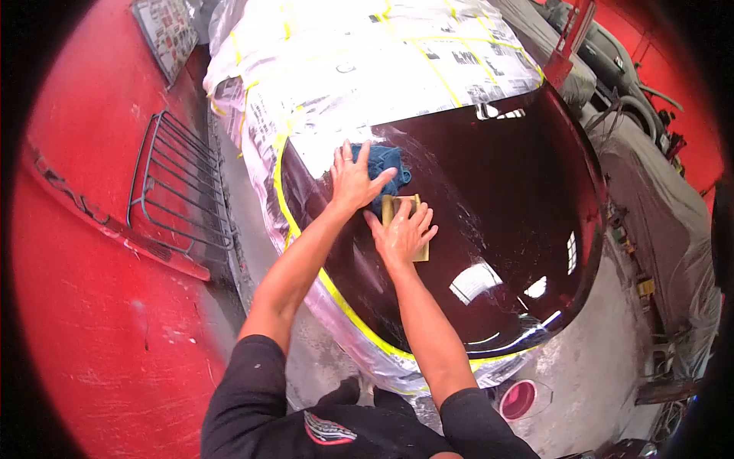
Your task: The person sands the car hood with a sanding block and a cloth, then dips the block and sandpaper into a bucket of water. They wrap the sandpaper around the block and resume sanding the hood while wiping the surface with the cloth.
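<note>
A dark maroon car hood (505, 183), glossy and streaked with wet whitish residue, lies below my hands. My left hand (353, 182) rests flat on its left part, fingers spread, with the thumb over a crumpled blue cloth (390, 162). Closer to me, my right hand (401, 233) presses on a yellow sheet of sandpaper (422, 251), thumb on one side and fingers across the top. Whether a block sits inside the sheet is hidden by that hand. The lower end of the cloth reaches the sandpaper's upper edge.
Printed white plastic sheeting (367, 61) covers the car behind the hood, held by yellow tape (336, 294) along the edge. A pink bucket (518, 399) stands on the floor. At left, a black metal rack (180, 191) leans by the red wall (99, 321). Covered parts (657, 206) line the right.
</note>
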The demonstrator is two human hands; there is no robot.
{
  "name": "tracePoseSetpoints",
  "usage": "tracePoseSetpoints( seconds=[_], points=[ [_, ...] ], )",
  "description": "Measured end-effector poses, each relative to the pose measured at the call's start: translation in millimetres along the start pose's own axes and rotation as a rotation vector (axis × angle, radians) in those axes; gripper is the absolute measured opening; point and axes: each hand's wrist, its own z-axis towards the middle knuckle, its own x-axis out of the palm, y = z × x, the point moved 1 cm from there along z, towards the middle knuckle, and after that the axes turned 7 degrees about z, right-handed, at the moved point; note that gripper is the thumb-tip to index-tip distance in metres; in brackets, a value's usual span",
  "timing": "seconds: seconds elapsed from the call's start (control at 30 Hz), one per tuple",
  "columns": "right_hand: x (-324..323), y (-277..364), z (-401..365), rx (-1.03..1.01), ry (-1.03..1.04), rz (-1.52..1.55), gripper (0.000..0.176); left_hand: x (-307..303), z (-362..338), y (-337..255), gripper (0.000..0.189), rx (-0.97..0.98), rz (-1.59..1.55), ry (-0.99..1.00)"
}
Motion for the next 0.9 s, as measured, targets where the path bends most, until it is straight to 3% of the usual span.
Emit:
tracePoseSetpoints(
  seconds=[0.07, 0.1, 0.17, 0.2, 0.27, 0.3, 0.4, 0.43, 0.53, 0.57, 0.6, 0.63, 0.77, 0.83, 0.9],
  points=[
    [2.1, -12.0, -27.9, -0.375, -0.200, 0.024, 0.070, -19.1, -10.1, -25.5, 0.096, -0.025, 0.219, 0.087],
    [7.0, -26.1, 9.3, -0.369, -0.209, 0.068, 0.070, 13.0, 27.9, -28.5, 0.096, -0.007, 0.258, 0.077],
    [-25.8, -54.0, 10.5, -0.434, -0.029, 0.136, 0.052, 37.8, 34.8, -32.2, 0.091, -0.007, 0.320, -0.024],
    [-31.0, -72.6, 8.9, -0.437, -0.009, 0.117, 0.052, 43.5, 25.8, -33.9, 0.080, 0.003, 0.323, -0.015],
    [-39.0, -93.3, 5.3, -0.469, 0.050, 0.084, 0.043, 56.3, 29.6, -20.4, 0.076, 0.062, 0.288, -0.044],
    [-40.5, -98.0, 3.5, -0.475, 0.054, 0.082, 0.043, 57.2, 33.6, -20.1, 0.071, 0.150, 0.255, -0.082],
    [-43.3, -109.2, 2.7, -0.625, 0.020, 0.074, 0.045, 58.3, 37.4, -23.5, 0.062, 0.153, 0.031, -0.157],
    [-43.7, -118.2, 0.4, -0.626, 0.014, 0.075, 0.045, 58.6, 33.1, -24.5, 0.061, 0.135, -0.136, -0.195],
    [-43.2, -132.9, 11.0, -0.520, -0.203, 0.039, 0.042, 47.2, -0.9, -36.5, 0.061, 0.183, 0.088, -0.338],
    [-41.6, -133.6, 16.0, -0.515, -0.259, 0.007, 0.043, 46.7, -20.8, -39.0, 0.075, 0.140, 0.145, -0.224],
    [-40.4, -130.7, 23.4, -0.493, -0.293, -0.004, 0.042, 43.7, -37.5, -43.6, 0.093, 0.106, 0.176, 0.013],
    [-38.8, -127.5, 31.2, -0.464, -0.327, -0.017, 0.041, 33.2, -51.6, -51.9, 0.102, 0.174, 0.207, 0.088],
    [-40.4, -105.5, 75.7, -0.383, -0.368, -0.052, 0.038, 37.6, -17.2, -38.1, 0.093, 0.239, 0.286, 0.065],
    [-40.8, -105.3, 81.7, -0.382, -0.385, -0.053, 0.037, 50.9, 39.9, -10.7, 0.069, 0.258, 0.216, -0.096],
    [-33.2, -108.2, 83.7, -0.372, -0.399, -0.062, 0.035, 63.5, 96.9, -3.9, 0.057, 0.340, 0.059, -0.098]
  ],
)
